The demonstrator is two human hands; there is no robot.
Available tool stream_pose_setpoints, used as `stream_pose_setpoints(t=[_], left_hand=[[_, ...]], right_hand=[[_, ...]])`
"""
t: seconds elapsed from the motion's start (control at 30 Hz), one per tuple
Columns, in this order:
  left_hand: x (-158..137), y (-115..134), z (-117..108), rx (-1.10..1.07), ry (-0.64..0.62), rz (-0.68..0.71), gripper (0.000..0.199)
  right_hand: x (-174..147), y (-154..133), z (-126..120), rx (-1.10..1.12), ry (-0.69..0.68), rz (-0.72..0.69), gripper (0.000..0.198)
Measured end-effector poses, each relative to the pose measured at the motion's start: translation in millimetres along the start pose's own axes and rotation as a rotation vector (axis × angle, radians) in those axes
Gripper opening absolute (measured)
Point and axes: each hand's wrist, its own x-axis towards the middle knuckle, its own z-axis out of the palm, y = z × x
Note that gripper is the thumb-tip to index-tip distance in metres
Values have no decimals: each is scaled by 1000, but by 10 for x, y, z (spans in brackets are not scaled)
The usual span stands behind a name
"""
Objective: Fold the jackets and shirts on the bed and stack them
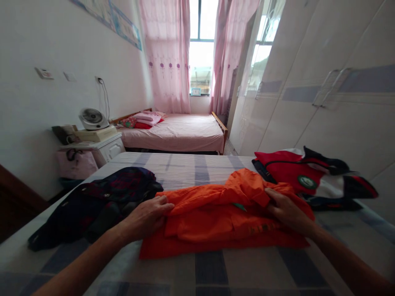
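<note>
An orange garment, perhaps a jacket or shirt, lies partly folded across the bed in front of me, with a small green mark near its middle. My left hand grips its left edge, fingers closed on the fabric. On the other side, my right hand pinches the cloth near a bunched, raised part. Close to my left hand rests a dark plaid garment, crumpled. Behind my right hand is a red, white and black jacket with a round green badge.
A checked sheet covers the near bed. Beyond it stands a second bed with pink bedding. A fan sits on a box on the white bedside cabinet at left. White wardrobes line the right side.
</note>
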Motion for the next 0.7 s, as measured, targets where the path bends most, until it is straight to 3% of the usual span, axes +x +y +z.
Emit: stream_pose_setpoints(t=[0.1, 0.2, 0.3, 0.43, 0.5, 0.63, 0.7], left_hand=[[125, 48, -185, -74, -22, -64, 23], [311, 85, -203, -100, 113, -142, 32], [444, 112, 11, -107, 190, -145, 41], [448, 95, 447, -59, 143, -77, 50], [413, 65, 602, -28, 169, -78, 49], [376, 35, 645, -14, 190, -73, 48], [379, 48, 565, -33, 175, -68, 47]], right_hand=[[-51, 80, -65, -242, 127, 65, 45], [-93, 139, -78, -375, 37, 162, 52], [-94, 71, -94, -437, -80, 115, 38], [-42, 42, -166, -712, 199, 57, 29], [-38, 166, -153, -801, 262, 64, 29], [-78, 449, -48, -634, 125, 194, 26], [-60, 434, -79, -456, 163, 222, 28]])
